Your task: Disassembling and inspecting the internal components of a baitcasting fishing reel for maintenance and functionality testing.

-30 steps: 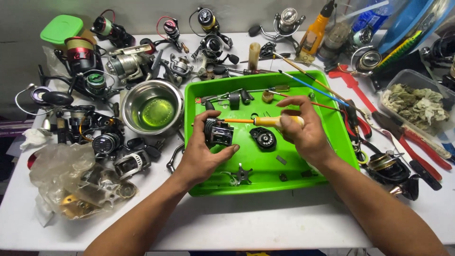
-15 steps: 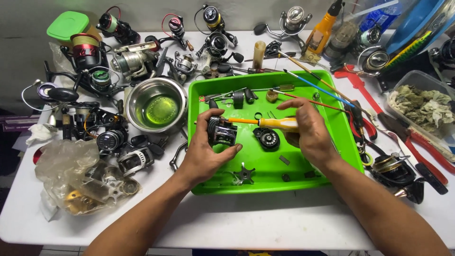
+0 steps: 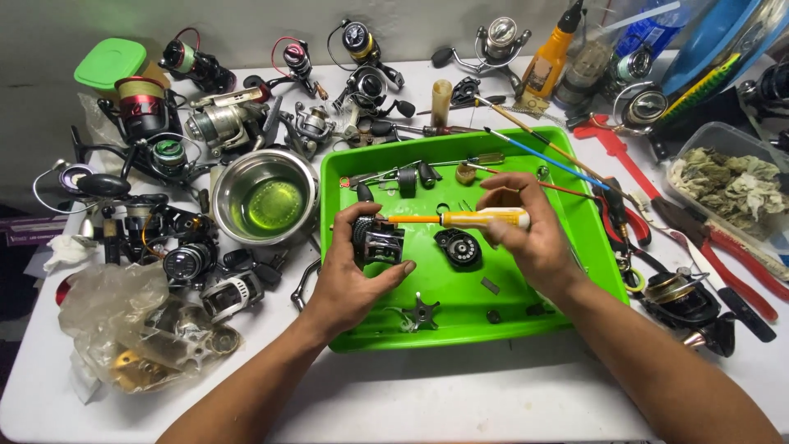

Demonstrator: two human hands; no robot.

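Left hand [image 3: 355,275] clamps small black metal reel body [image 3: 378,241] over left half of bright green plastic tray [image 3: 592,238], fingers curled round far side, thumb along near edge; grip steadies part, likely so tray catches loose bits. Right hand [image 3: 530,234] pinches yellow-handled screwdriver with orange shaft [image 3: 460,219], held level, tip at reel body's top. Black round side plate [image 3: 458,247] lies on tray floor just beside right fingers. Steel bowl of green liquid [image 3: 265,197] sits off tray's left edge; red-handled pliers [image 3: 731,251] near tabletop's right edge.
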